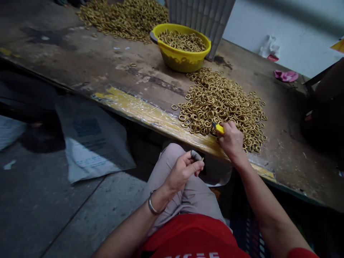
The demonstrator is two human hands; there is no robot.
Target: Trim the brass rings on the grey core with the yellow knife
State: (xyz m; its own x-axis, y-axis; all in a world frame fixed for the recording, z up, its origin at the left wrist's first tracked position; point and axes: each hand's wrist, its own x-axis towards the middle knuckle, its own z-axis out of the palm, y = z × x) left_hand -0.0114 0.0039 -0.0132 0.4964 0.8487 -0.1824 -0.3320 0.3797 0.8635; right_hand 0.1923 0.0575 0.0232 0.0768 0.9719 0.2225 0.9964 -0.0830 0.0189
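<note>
My right hand (pixel 231 140) is closed around a yellow utility knife (pixel 219 128), whose dark tip points left over the near edge of a heap of gold-coloured rings (pixel 223 98). Above my lap, my left hand (pixel 185 168) pinches a small gold-coloured ring (pixel 202 159) between thumb and index finger. Only a sliver of that ring shows; the fingertips hide the rest. Grey wrapping (pixel 196 155) covers part of the left index finger. A metal bracelet (pixel 152 204) circles the left wrist.
Behind the heap, a yellow basin (pixel 182 61) full of similar rings stands on the worn wooden table (pixel 102 68). A larger ring pile (pixel 126 18) lies farther back, beside a grey ribbed panel (pixel 197 14). Below the taped table edge (pixel 150 111), a white sack (pixel 96 143) rests on the floor.
</note>
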